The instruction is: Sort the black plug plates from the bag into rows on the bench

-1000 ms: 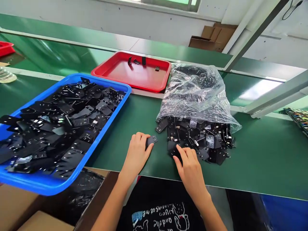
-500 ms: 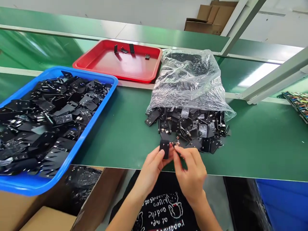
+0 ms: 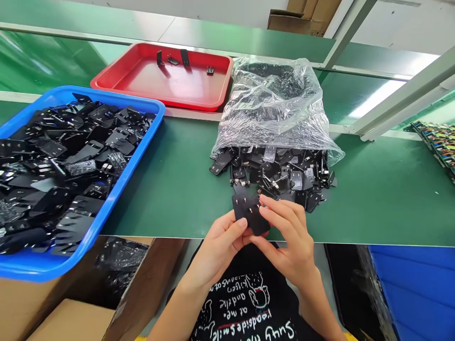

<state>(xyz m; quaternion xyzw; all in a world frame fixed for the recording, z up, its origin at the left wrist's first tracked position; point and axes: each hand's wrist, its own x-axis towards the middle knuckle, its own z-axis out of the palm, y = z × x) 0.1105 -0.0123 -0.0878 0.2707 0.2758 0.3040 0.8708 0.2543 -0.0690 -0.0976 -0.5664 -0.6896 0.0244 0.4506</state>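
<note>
Two flat black plastic pieces with small metal pins are held together in front of me at the table's front edge. My left hand (image 3: 220, 244) is closed on the left black piece (image 3: 241, 202), its thumb lying across the lower part. The fingers of my right hand (image 3: 291, 237) pinch the right black piece (image 3: 259, 222), which overlaps the other and tilts. Just beyond my hands lies a pile of similar black pieces (image 3: 280, 173). They spill from the mouth of a clear plastic bag (image 3: 273, 113).
At the left, a blue tray (image 3: 140, 151) is heaped with black pieces. Behind it, a red tray (image 3: 142, 78) holds several small black parts. Cardboard boxes (image 3: 76, 319) stand below the table at left. A metal post (image 3: 391, 102) rises at right.
The right black piece has come into clear view against the left one, and my right fingers have spread along its edge. The camera view has shifted slightly down.
</note>
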